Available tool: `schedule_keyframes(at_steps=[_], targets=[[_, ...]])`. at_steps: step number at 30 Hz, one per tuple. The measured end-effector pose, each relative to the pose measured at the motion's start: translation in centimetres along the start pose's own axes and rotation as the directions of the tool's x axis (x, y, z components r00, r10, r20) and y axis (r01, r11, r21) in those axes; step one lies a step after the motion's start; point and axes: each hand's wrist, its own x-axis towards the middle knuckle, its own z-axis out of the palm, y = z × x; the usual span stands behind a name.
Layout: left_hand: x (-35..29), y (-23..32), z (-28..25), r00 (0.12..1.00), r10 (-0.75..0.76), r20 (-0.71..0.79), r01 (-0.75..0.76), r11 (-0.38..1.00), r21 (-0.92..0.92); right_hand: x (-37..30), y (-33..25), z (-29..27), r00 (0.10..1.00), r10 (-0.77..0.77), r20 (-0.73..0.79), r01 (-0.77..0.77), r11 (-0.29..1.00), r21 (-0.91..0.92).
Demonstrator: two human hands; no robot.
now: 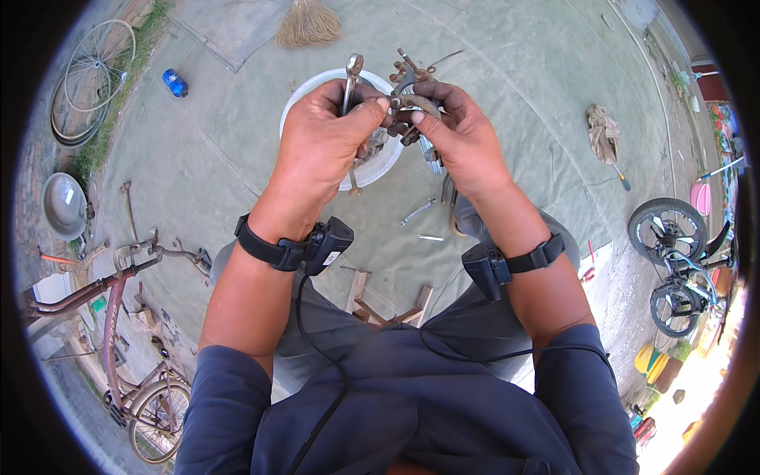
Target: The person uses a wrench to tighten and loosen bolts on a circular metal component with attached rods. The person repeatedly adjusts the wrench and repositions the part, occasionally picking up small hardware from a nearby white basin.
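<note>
My left hand (326, 134) is closed around a wrench (354, 67). The tool stands nearly upright, one end above the fist and the other below it. My right hand (465, 136) grips a dirty, rusty bicycle brake caliper (417, 103) with curved arms and bolts. The fingertips of both hands meet at the caliper, and the left thumb and fingers pinch at its near side. Small parts between the fingertips are hidden. Beneath the hands is a white basin (294, 101) with some metal pieces inside, partly covered by the left hand.
On the green ground sheet lie another wrench (417, 211) and a small metal rod (430, 237). A straw broom (309, 25) is at the far side. A rusty bicycle frame (111, 340) stands left, a small bicycle (673, 261) right. A rag (603, 133) and blue bottle (175, 83) lie farther off.
</note>
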Motion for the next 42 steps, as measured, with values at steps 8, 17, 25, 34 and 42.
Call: schedule_keyframes(at_steps=[8,17,25,34,42], targets=[[0.2,0.1,-0.5,0.995,-0.041,0.089,0.039,0.999,0.022,0.2,0.2,-0.4,0.999,0.032,-0.02,-0.03,0.995,0.092],[2.1,0.8,-3.6,0.987,0.142,-0.073,-0.114,0.946,0.303,-0.7,-2.1,-1.6,0.981,-0.019,0.193,0.023,1.0,-0.017],[0.8,1.9,-3.9,0.955,0.048,0.292,-0.107,0.976,0.19,-1.7,-3.0,-1.7,0.931,0.125,0.343,-0.105,0.992,-0.077],[0.5,0.5,-3.6,0.919,0.03,0.392,-0.114,0.974,0.194,-1.6,-3.0,-1.8,0.908,0.147,0.393,-0.113,0.988,-0.108],[1.2,-0.2,-4.3,0.934,0.171,0.313,-0.273,0.908,0.317,-1.4,-2.6,-2.6,0.873,0.069,0.482,-0.022,0.994,-0.103]])
